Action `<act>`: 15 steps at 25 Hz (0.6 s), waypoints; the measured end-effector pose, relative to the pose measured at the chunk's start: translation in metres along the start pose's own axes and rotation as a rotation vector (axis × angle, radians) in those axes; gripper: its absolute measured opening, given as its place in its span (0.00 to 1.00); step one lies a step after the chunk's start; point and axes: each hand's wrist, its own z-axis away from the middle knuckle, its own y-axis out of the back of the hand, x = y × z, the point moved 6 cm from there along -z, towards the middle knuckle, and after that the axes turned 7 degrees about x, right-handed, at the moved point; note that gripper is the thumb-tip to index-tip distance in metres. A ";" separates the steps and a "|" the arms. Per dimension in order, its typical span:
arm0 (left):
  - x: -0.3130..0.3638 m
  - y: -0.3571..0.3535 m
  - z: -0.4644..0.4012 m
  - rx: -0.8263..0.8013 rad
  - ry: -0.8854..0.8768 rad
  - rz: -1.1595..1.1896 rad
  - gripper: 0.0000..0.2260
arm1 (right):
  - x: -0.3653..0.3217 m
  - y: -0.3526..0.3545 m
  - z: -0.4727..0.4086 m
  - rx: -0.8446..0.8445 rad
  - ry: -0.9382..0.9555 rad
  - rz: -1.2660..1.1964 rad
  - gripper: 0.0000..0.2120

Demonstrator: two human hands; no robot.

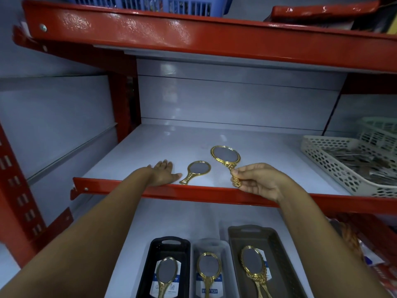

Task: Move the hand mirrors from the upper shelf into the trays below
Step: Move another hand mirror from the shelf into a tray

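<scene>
Your right hand (pixel 255 181) is pinching the ornate gold handle of the larger hand mirror (pixel 226 159), grip pressed on the handle's lower end, thumb and fingertips closing around it. The mirror's oval head is sitting over the upper shelf (pixel 150 151), glass face up, scrolled gold rim catching light; can't tell whether the head is touching the shelf or lifting off it. Your left hand (pixel 164 174) is lying flat, palm down, fingers spread loosely on the shelf's glossy white surface right behind the red metal front lip (pixel 193 191), holding nothing. The smaller hand mirror (pixel 195 171) is lying flat between your two hands, just beside your left thumb, oval gold frame, handle end reaching the lip.

Below, three long rectangular plastic trays are sitting side by side on the lower shelf: a black tray (pixel 150 261) on the left, a translucent grey tray (pixel 223 254) in the middle, a bigger brown tray (pixel 277 254) on the right. Each is holding a gold oval mirror face up with a white printed card under it; the brown one is showing two handles.

A cream perforated basket (pixel 326 166) with honeycomb holes is sitting on the upper shelf to the right, contents too blurred to name. A blue slotted basket (pixel 146 4) is sitting on the glossy red shelf above
</scene>
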 end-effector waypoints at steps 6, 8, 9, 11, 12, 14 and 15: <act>0.004 0.003 0.008 -0.010 0.020 -0.003 0.33 | 0.058 -0.018 0.071 -0.095 0.063 -0.042 0.07; 0.005 0.004 0.010 -0.016 0.025 -0.003 0.33 | 0.085 -0.023 0.087 -0.072 0.075 -0.053 0.04; 0.005 0.005 0.011 -0.019 0.025 -0.007 0.33 | 0.101 -0.026 0.093 -0.065 0.069 -0.047 0.04; 0.006 0.006 0.013 -0.026 0.025 -0.011 0.33 | 0.134 -0.034 0.100 -0.073 0.034 -0.029 0.03; 0.007 0.006 0.015 -0.027 0.028 -0.012 0.33 | 0.153 -0.037 0.100 -0.069 0.001 -0.014 0.03; 0.008 0.008 0.018 -0.026 0.032 -0.018 0.33 | 0.189 -0.040 0.092 -0.041 -0.072 0.043 0.03; 0.008 0.008 0.018 -0.031 0.035 -0.016 0.33 | 0.204 -0.042 0.086 -0.028 -0.110 0.082 0.03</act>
